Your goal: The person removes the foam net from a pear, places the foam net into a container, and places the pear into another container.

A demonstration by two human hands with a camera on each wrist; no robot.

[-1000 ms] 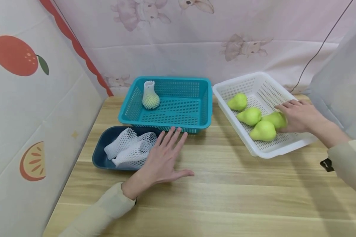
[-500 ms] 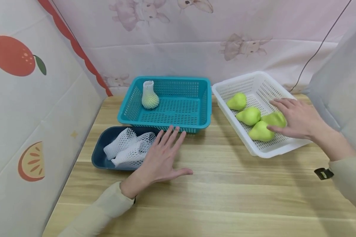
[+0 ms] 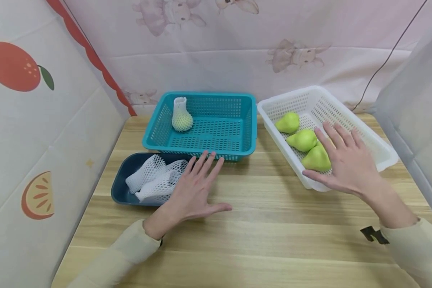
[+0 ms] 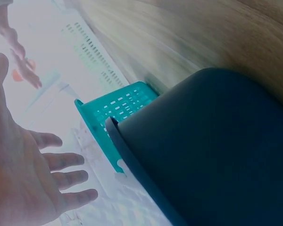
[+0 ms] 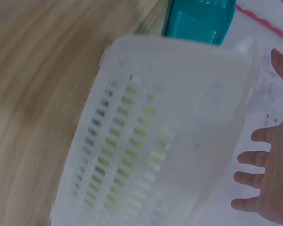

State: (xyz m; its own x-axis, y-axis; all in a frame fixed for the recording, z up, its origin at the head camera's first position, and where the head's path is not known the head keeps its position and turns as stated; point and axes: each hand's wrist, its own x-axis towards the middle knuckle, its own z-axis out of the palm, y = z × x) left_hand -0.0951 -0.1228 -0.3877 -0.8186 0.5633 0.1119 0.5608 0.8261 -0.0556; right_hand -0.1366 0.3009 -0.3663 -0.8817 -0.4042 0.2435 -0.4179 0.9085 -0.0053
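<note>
My right hand (image 3: 349, 164) is spread over the near part of the white basket (image 3: 385, 158), fingers apart and holding nothing. Green pears (image 3: 302, 140) lie in that basket, and the hand partly hides those nearest it. My left hand (image 3: 194, 192), also spread and holding nothing, hovers by the right end of the dark blue tray (image 3: 120, 192). White foam net sleeves (image 3: 158, 184) lie in the tray. In the left wrist view the left hand (image 4: 28, 169) is apart from the tray's wall (image 4: 212, 155); in the right wrist view the right hand (image 5: 273, 174) is apart from the white basket.
A teal basket (image 3: 252, 136) stands behind the blue tray and holds one pear in a foam net sleeve (image 3: 182, 116). Printed cloth (image 3: 219, 72) hangs behind and at the sides of the wooden table (image 3: 259, 232). A thin cable (image 3: 385, 60) runs down the cloth at right.
My right hand has come up off a pear in the white basket, leaving it there, and moved toward me and left with its fingers spreading. My left hand has hardly moved.
</note>
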